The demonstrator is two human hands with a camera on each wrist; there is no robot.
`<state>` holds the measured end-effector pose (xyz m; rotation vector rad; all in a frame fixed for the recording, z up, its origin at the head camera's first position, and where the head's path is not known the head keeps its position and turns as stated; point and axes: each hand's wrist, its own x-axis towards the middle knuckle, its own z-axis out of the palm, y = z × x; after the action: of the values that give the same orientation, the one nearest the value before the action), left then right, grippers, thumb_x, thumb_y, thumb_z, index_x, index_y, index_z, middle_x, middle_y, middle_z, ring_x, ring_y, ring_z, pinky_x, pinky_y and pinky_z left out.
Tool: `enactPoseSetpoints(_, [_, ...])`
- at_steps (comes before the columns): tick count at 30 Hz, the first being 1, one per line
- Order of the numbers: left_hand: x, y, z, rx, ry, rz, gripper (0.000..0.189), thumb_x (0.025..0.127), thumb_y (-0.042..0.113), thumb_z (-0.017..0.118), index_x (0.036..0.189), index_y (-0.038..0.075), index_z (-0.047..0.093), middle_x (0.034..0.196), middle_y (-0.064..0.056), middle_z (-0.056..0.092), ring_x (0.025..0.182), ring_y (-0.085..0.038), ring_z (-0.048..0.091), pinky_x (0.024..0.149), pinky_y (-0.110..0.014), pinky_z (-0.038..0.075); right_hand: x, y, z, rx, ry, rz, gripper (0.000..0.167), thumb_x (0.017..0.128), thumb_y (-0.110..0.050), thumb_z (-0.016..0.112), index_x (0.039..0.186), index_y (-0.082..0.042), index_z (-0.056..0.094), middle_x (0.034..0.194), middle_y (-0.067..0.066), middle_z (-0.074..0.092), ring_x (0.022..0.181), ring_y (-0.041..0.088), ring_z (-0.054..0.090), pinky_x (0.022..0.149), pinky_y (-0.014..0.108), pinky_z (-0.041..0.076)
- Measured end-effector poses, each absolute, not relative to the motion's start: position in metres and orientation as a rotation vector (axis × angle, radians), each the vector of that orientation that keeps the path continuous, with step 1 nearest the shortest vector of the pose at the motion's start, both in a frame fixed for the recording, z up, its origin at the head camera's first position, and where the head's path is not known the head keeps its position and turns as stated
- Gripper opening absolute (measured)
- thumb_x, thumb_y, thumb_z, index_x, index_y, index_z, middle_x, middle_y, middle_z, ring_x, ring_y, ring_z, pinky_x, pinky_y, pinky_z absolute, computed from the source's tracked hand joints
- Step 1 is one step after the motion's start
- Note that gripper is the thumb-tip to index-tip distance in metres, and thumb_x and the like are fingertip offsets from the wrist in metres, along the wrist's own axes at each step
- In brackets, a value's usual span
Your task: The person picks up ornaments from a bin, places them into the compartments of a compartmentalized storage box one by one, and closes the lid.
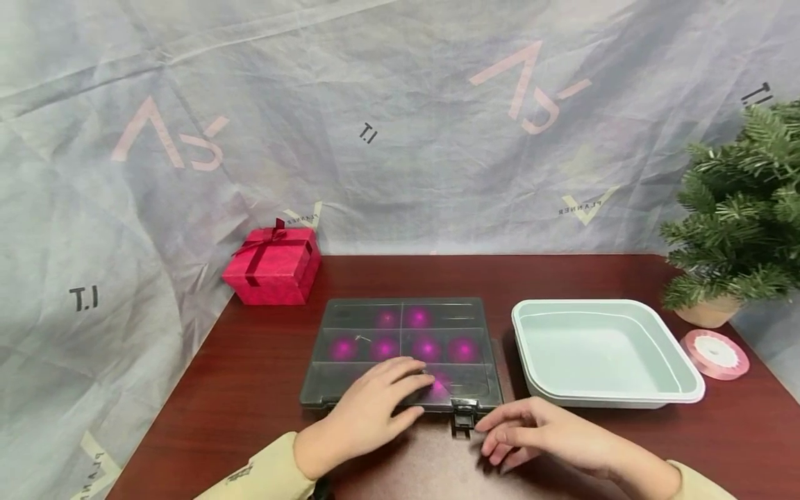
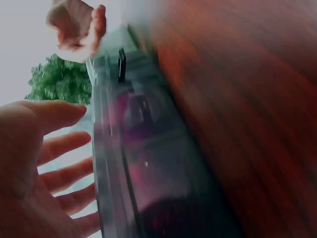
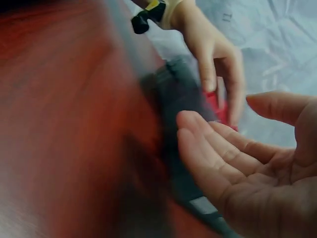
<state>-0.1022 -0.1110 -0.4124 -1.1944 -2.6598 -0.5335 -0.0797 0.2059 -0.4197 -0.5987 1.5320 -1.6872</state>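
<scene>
A dark transparent compartment case (image 1: 406, 333) lies on the table with its lid down; magenta spots glow across it. My left hand (image 1: 371, 403) rests on or hovers just over the front of the lid, fingers spread; contact is hard to tell. In the left wrist view its fingers (image 2: 67, 173) appear relaxed beside the case wall. A black latch (image 1: 464, 417) sticks out from the case's front edge. Just right of that latch is my right hand (image 1: 537, 434), fingers loosely bent with nothing in them. The right wrist view, partly blurred, shows its fingertips (image 3: 190, 129) near the case edge.
A pale green tray (image 1: 537, 389) stands to the right of the case. Beyond it are a pink ribbon roll (image 1: 728, 361) and a potted artificial fir (image 1: 744, 215). At the back left sits a red gift box (image 1: 271, 267). Grey printed cloth (image 1: 400, 139) hangs behind the table.
</scene>
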Motion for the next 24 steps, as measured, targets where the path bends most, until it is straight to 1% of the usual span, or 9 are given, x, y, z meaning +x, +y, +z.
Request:
enactPoseSetpoints(2, [-0.100,-0.105,-0.414,-1.263,-2.643,-0.468,0.044,0.097,0.030,0.072,0.138,0.018,0.064,0.143,-0.005,0.057,0.136,-0.026,0.049,0.111,-0.043,0.041,-0.079,0.204,-0.430,-0.556,1.439,-1.697,0.041,0.108,-0.010,0.046,0.136,0.020,0.048,0.118,0.028,0.065,0.106,0.030,0.068,0.090,0.042,0.057])
enactPoseSetpoints(5, [-0.098,-0.099,-0.417,-1.334,-2.584,-0.364,0.047,0.097,0.030,0.072,0.141,0.016,0.063,0.144,-0.006,0.057,0.136,-0.026,0.049,0.111,-0.042,0.040,-0.076,0.202,-0.444,-0.490,1.327,-1.718,0.044,0.108,-0.011,0.042,0.140,0.020,0.044,0.123,0.024,0.065,0.111,0.028,0.066,0.093,0.039,0.055])
enactPoseSetpoints(9, [-0.096,-0.096,-0.420,-1.349,-2.509,-0.263,0.048,0.095,0.029,0.073,0.140,0.014,0.064,0.143,-0.005,0.059,0.135,-0.025,0.051,0.111,-0.039,0.041,-0.075,0.198,-0.459,-0.398,1.239,-1.773,0.042,0.107,-0.010,0.042,0.138,0.017,0.048,0.124,0.023,0.066,0.112,0.027,0.067,0.095,0.036,0.054])
enactPoseSetpoints(11, [-0.096,-0.096,-0.422,-1.343,-2.493,-0.229,0.048,0.094,0.030,0.073,0.139,0.015,0.064,0.142,-0.004,0.060,0.134,-0.025,0.052,0.110,-0.039,0.041,-0.075,0.197,-0.463,-0.355,1.191,-1.821,0.042,0.107,-0.010,0.040,0.138,0.018,0.047,0.127,0.024,0.065,0.114,0.028,0.066,0.097,0.036,0.052])
enactPoseSetpoints(14, [-0.095,-0.095,-0.424,-1.346,-2.474,-0.203,0.050,0.094,0.031,0.074,0.140,0.014,0.064,0.142,-0.004,0.060,0.135,-0.025,0.052,0.110,-0.038,0.041,-0.076,0.196,-0.468,-0.305,1.058,-1.901,0.045,0.109,-0.008,0.036,0.144,0.020,0.035,0.136,0.028,0.058,0.123,0.031,0.061,0.104,0.039,0.048])
enactPoseSetpoints(17, [-0.095,-0.095,-0.426,-1.351,-2.454,-0.192,0.051,0.093,0.031,0.075,0.139,0.013,0.064,0.142,-0.005,0.060,0.134,-0.026,0.052,0.110,-0.038,0.041,-0.077,0.196,-0.472,-0.286,0.921,-1.950,0.043,0.110,-0.006,0.031,0.145,0.017,0.028,0.145,0.030,0.050,0.132,0.034,0.054,0.109,0.040,0.042])
enactPoseSetpoints(21, [-0.094,-0.095,-0.428,-1.347,-2.446,-0.176,0.053,0.091,0.032,0.076,0.139,0.013,0.064,0.142,-0.005,0.060,0.134,-0.026,0.052,0.110,-0.039,0.041,-0.077,0.195,-0.476,-0.295,0.811,-1.974,0.037,0.109,-0.004,0.028,0.143,0.010,0.034,0.149,0.030,0.045,0.137,0.035,0.049,0.112,0.039,0.039])
enactPoseSetpoints(24, [-0.094,-0.095,-0.429,-1.336,-2.444,-0.167,0.053,0.091,0.033,0.076,0.139,0.014,0.064,0.142,-0.004,0.060,0.134,-0.025,0.052,0.110,-0.039,0.041,-0.077,0.194,-0.476,-0.309,0.776,-1.982,0.037,0.109,-0.002,0.027,0.143,0.009,0.036,0.150,0.029,0.045,0.138,0.034,0.048,0.112,0.037,0.039])
